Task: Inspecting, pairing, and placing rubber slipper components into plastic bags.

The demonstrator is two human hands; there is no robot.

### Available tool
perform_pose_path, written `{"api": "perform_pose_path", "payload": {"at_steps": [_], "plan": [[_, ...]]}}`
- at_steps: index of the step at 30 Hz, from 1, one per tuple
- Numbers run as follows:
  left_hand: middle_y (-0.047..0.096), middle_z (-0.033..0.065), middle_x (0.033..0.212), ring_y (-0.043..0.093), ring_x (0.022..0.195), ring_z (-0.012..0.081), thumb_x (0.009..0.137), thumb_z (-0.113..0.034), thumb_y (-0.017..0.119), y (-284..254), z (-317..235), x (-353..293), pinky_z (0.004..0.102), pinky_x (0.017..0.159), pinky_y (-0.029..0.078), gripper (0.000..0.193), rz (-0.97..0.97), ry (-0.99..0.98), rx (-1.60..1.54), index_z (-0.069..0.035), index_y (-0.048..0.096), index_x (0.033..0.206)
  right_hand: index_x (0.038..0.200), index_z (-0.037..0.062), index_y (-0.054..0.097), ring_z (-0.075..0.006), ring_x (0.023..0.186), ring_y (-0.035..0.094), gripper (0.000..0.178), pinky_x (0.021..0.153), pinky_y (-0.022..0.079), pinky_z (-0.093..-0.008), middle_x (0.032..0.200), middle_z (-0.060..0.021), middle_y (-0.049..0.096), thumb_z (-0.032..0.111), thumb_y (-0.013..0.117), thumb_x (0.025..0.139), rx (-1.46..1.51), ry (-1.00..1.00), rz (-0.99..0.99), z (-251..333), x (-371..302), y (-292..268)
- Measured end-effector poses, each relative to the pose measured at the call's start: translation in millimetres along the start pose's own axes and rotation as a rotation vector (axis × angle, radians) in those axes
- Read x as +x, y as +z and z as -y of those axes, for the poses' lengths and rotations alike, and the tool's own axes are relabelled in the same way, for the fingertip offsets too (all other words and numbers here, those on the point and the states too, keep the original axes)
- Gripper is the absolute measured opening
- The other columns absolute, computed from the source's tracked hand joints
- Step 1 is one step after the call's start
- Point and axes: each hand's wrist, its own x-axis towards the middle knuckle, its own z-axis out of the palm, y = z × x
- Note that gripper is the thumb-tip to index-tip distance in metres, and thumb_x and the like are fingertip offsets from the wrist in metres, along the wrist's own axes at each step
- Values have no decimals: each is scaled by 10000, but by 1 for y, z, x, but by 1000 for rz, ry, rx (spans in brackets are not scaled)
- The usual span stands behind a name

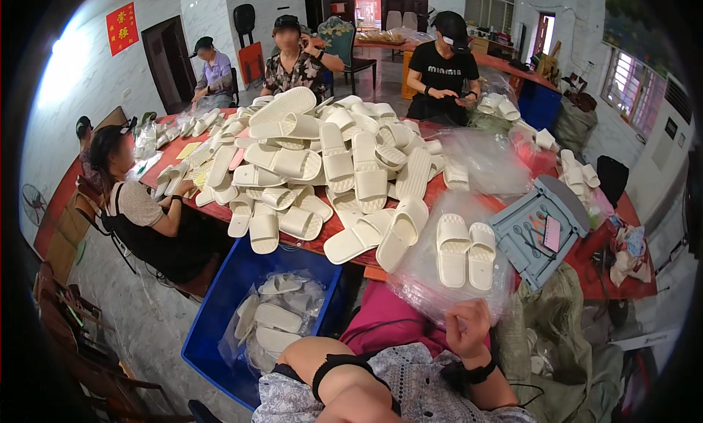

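My right hand (469, 331) is raised at the near edge of a clear plastic bag (417, 280), its fingers curled in. Whether it pinches the plastic I cannot make out. On the bag, just beyond that hand, a pair of cream slippers (452, 258) lies side by side, toes away from me. My left arm, with a black band, bends across at the bottom; the left hand (311, 354) shows only as a smooth shape, its fingers hidden. Beside it, a blue bin (201, 335) holds several cream slippers (278, 317) in clear plastic.
A large heap of cream slippers (337, 159) covers the red table (351, 256). A grey-blue folding stool (512, 221) with a pink phone-like object (551, 233) lies at right. Green sacks (553, 313) stand beside me. Several people sit around the table.
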Motion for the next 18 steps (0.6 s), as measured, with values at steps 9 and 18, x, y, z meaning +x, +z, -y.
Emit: {"api": "perform_pose_path", "payload": {"at_steps": [9,18], "plan": [[638,29,873,590,804,158,827,1,639,0,-13,0,292,621,498,98,-48,-7,2,-78,697,815,874,79,609,-273,702,602,184,645,451,-373,800,-68,641,-2,709,743,-4,-4,22,3,2,1],[650,57,933,635,883,221,900,-28,567,-30,5,7,307,716,533,134,285,-88,-428,-76,691,891,869,81,603,-281,696,586,175,643,434,-377,793,-71,633,-5,697,750,-10,5,33,2,0,1]]}}
